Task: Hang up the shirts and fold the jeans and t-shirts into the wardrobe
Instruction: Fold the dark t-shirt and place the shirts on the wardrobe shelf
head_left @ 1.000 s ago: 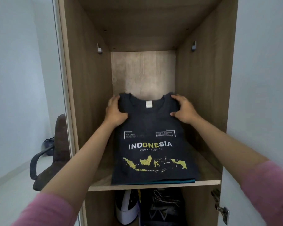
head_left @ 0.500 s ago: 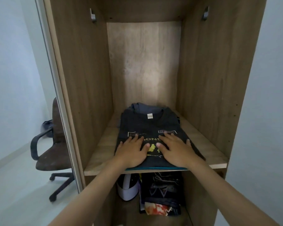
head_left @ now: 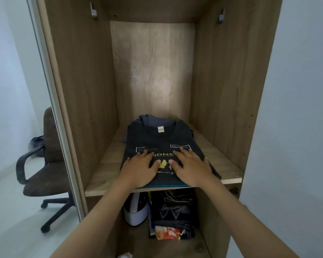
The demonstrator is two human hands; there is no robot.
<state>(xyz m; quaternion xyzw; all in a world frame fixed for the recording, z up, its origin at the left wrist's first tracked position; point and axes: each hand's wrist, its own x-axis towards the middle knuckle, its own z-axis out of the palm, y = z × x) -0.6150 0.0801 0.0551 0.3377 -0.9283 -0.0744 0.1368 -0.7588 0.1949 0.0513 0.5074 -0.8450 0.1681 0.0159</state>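
Observation:
A folded dark t-shirt [head_left: 160, 140] with yellow and white print lies on top of a stack on the wardrobe shelf [head_left: 229, 168]. A teal garment edge [head_left: 162, 186] shows under it at the front, and a grey garment [head_left: 153, 119] sticks out behind. My left hand [head_left: 140, 168] and my right hand [head_left: 191, 167] lie flat side by side on the front half of the t-shirt, fingers spread and straight, covering part of the print.
The wooden wardrobe [head_left: 82, 71] has two rail brackets [head_left: 94, 13] high on its side walls. The lower compartment holds a white iron [head_left: 135, 211] and folded dark clothes [head_left: 172, 215]. An office chair [head_left: 43, 164] stands on the left.
My hands left the t-shirt's collar corners and moved to the front, where they now press flat on the print. The view has pulled back and tilted down slightly.

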